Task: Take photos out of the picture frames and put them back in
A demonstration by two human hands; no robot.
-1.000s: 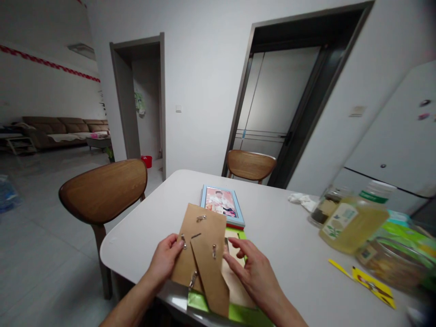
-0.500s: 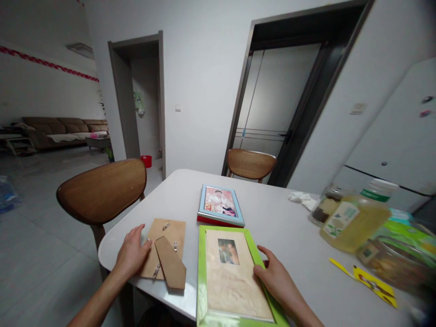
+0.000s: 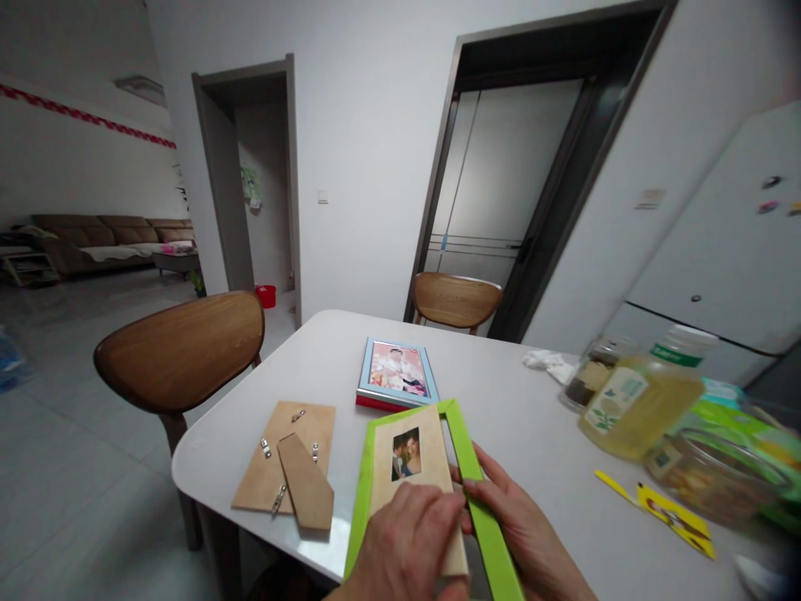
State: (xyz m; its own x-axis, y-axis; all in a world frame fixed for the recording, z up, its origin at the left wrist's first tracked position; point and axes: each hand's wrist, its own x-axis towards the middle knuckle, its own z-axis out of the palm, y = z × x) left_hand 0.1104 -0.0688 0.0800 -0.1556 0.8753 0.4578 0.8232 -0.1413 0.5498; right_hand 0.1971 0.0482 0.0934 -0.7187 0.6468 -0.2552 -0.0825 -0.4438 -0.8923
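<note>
Green frame (image 3: pixel 489 530) in right hand (image 3: pixel 522 522), beige panel (image 3: pixel 431 451) in left hand (image 3: pixel 406 534) — bottle label (image 3: pixel 618 401) blurred.

The left hand (image 3: pixel 406 534) hides part of the beige card (image 3: pixel 433 459); the bottom edge cuts off the green frame (image 3: pixel 461 442); the right edge crops the fridge (image 3: pixel 726 242); the tub (image 3: pixel 707 484) is blurred.

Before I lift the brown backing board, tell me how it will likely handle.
The backing board looks thin and lies flat, so it is probably stiff and unlikely to roll. Its stand, set askew, may swing; the metal clips might snag.
</note>
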